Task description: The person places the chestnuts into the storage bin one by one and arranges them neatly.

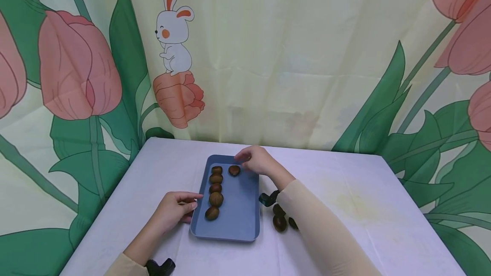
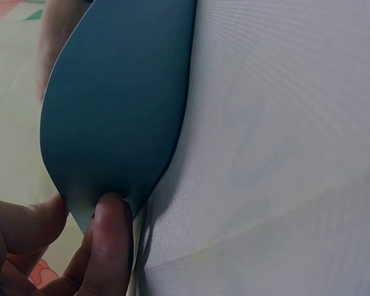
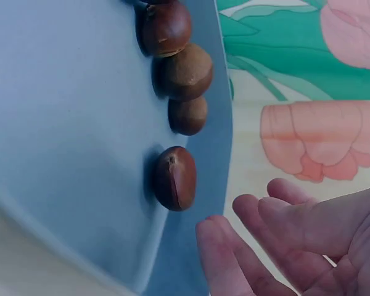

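On the white table lies a blue tray (image 1: 238,220). Five chestnuts form a line along its left side, among them a chestnut (image 1: 216,199) with a paler brown face. A separate chestnut (image 1: 234,170) sits near the far end, right of the line's far end. My left hand (image 1: 174,210) pinches the tray's left rim, thumb against the outer wall (image 2: 117,92) and a finger at the top edge. My right hand (image 1: 258,161) hovers over the far right corner, its loosely bent fingers (image 3: 213,246) apart from the separate chestnut (image 3: 176,179) and holding nothing.
Several more chestnuts (image 1: 279,223) lie on the table right of the tray, partly hidden by the right sleeve (image 1: 322,225). Black wrist devices (image 1: 268,198) sit on both arms. Behind the table hangs a curtain (image 1: 268,54) printed with tulips and a rabbit.
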Tool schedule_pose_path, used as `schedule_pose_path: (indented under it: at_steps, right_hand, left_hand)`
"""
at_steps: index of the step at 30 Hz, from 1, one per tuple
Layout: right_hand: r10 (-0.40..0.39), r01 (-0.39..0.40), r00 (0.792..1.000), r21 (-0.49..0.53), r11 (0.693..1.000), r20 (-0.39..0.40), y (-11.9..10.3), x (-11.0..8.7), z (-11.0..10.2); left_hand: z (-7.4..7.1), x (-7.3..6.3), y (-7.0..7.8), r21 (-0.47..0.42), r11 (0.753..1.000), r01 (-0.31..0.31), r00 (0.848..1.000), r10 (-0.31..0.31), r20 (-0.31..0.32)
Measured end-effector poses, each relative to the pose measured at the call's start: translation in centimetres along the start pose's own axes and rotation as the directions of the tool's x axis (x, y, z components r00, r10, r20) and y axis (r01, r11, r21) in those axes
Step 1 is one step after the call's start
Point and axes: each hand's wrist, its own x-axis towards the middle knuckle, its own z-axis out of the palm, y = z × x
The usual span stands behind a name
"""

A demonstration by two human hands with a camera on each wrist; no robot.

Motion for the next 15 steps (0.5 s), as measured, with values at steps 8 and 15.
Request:
schedule_pose_path:
  at_steps: [8,15]
  right_hand:
    - [-0.033,0.032,0.999,0.062,0.998,0.016,0.2,-1.9,-1.4]
    - [-0.051,0.048,0.998,0.103,0.993,0.021,0.9,-3.9,-2.6]
  left_hand:
    - [0.0,0.1,-0.1,-0.01,1.0,-0.004,1.0,0.004,0.002]
    - [0.0,0.2,-0.1,-0.005,1.0,-0.007,1.0,0.007,0.005]
